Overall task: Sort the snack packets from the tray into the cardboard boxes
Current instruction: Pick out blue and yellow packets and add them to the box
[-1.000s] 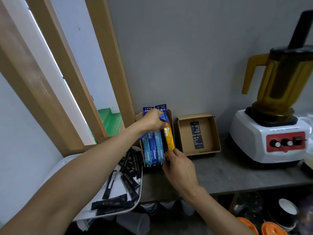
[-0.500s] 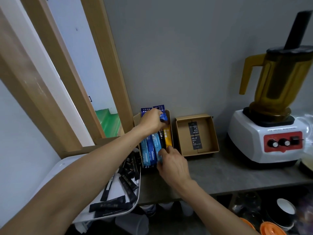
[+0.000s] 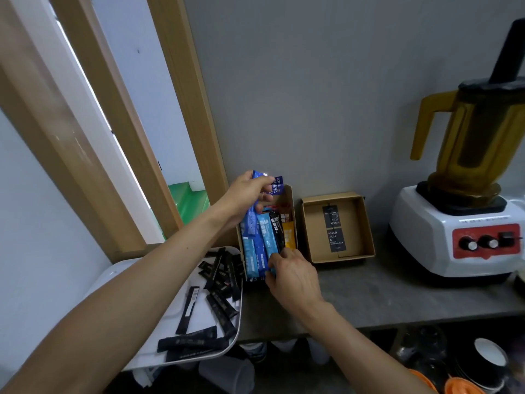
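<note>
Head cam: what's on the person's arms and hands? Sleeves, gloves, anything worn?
Nothing worn. Left hand and right hand are ungloved, no rings seen. Left forearm and right forearm are bare right to the frame edge: no sleeve, watch, band or marking in view.

Blender (image 3: 466, 211) beside open box (image 3: 338, 227)

We read "HELLO JILIN X" and "CAMPING CLUB" on the black label (image 3: 336, 241) in the box (image 3: 353, 223), right of the fingers of the right hand (image 3: 294, 275). A second label (image 3: 330, 216) behind it repeats this upside down. "COFFEE" stands on the purple packet (image 3: 277, 185) just past the fingertips of the left hand (image 3: 245, 193). We cannot read the blurred print on the blue packets (image 3: 267, 237) that both hands grip.
</note>
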